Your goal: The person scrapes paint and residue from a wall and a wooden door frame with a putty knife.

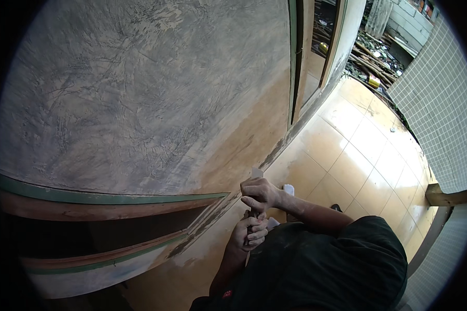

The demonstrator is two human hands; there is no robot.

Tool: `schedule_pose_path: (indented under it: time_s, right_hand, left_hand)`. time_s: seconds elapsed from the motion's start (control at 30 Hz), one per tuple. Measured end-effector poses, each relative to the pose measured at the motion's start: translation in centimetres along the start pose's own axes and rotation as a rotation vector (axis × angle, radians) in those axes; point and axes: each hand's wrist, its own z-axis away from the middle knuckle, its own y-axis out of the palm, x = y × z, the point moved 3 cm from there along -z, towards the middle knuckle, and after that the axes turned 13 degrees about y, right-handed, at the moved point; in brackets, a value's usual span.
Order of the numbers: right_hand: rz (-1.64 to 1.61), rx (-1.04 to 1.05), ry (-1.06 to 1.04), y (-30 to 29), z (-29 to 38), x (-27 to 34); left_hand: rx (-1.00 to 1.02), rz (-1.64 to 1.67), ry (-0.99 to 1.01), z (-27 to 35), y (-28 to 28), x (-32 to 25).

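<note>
My right hand [260, 193] is closed around a flat-bladed scraper, perhaps a putty knife, whose pale blade [257, 172] sticks out past the knuckles. Just below it, my left hand [249, 234] grips a dark handle [250, 230]. The fingers hide where blade and handle would meet, so I cannot tell whether they are one tool. Both hands are in front of my dark shirt, close together. Beyond them rises a wall [140, 97] with streaky grey skim coat; a bare tan strip [245, 136] runs along its lower part.
Green-edged frames [113, 200] border openings on both sides of the wall. Shiny tan floor tiles [346, 155] stretch to the right. A pale grid-patterned sheet [436, 89] hangs by a wooden beam [449, 196]. Sticks and litter [373, 64] lie outside.
</note>
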Motion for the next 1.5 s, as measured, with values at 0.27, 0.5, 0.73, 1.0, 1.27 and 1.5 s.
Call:
schedule_pose_path:
  time_s: [0.27,0.5,0.73,1.0,1.27,1.5]
  right_hand:
    - [0.107,0.006,0.054,2.0,0.9,0.8]
    - [0.105,-0.063,-0.251,-3.2,-3.1,0.5]
    - [-0.094,-0.259,-0.585,-3.0,-8.1,-0.8]
    - [-0.108,-0.41,-0.691,-5.6,-12.8,-3.2]
    - [-0.181,-0.303,-0.773,-5.8,-12.8,-4.6]
    - [-0.134,-0.268,-0.66,-3.2,-13.1,-3.8]
  left_hand:
    - [-0.081,-0.021,-0.124,0.9,-0.7,0.1]
    - [-0.264,-0.655,0.062,-1.6,4.7,-3.0]
    - [-0.369,-1.015,0.297,-2.5,5.5,-9.4]
    - [-0.311,-0.683,0.189,-4.8,7.5,-10.7]
    - [-0.503,-0.965,0.295,-7.7,7.8,-7.4]
    - [-0.314,-0.996,0.236,-3.6,6.4,-13.1]
